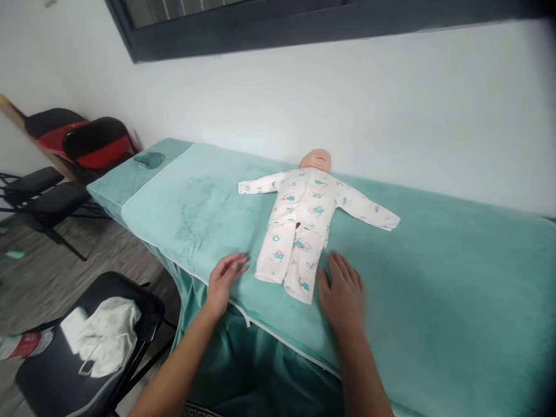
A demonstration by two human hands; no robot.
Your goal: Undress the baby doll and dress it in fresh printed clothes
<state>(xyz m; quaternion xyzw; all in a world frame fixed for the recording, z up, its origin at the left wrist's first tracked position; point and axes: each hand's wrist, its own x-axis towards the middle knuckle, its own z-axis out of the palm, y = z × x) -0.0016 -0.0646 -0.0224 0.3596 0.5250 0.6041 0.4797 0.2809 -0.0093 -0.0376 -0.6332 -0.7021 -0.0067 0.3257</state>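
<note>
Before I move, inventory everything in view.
Bed: 1, green, centre
Top: 1, patterned white, on bed
Trousers: 1, patterned white, below top
Doll head: 1, peach, above top
Wall: 1, white, behind bed
Window frame: 1, dark, above bed
Near chair: 1, black, lower left
Cloth: 1, whitish, on near chair
Flat item: 1, white, beside cloth
Bottle: 1, red label, left edge
Far chairs: 2, mostly black, left
Floor: 1, grey, left
Left hand: 1, left of trousers
Right hand: 1, right of trousers
</note>
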